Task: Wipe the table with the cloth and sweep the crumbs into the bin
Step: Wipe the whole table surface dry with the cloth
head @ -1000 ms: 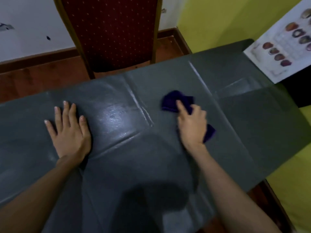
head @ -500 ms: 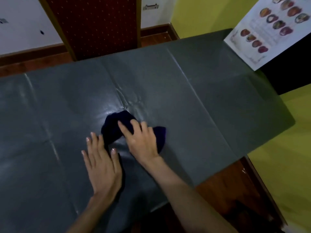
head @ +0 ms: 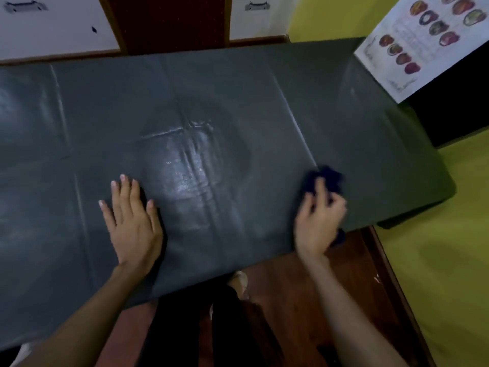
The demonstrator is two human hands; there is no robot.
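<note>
Right grip: my right hand is bunched over the dark blue cloth, fingers curled and grasping it, pressed down near the front right edge of the surface. The hand is motion-blurred. Half a second ago this cloth sat near the middle, just beside my other hand; it has now swept out to the right, toward the near edge, with part of the cloth showing below the hand past the edge.

Left grip: my left hand lies flat and released, palm down, fingers spread, holding nothing. It braces the grey cover left of centre, as it did in both earlier views.

Surface: a glossy streaked patch marks the middle, between the two hands; I judge this the zone already wiped.

Crumbs: none that I can make out; too dark and blurred to tell.

Bin: not in view.

Surroundings: chair back at the far side; printed sheet at the far right corner; wooden floor below the near edge.

Judgement: wiping stroke under way, driving toward the right edge; sweeping into a bin not yet done.
</note>
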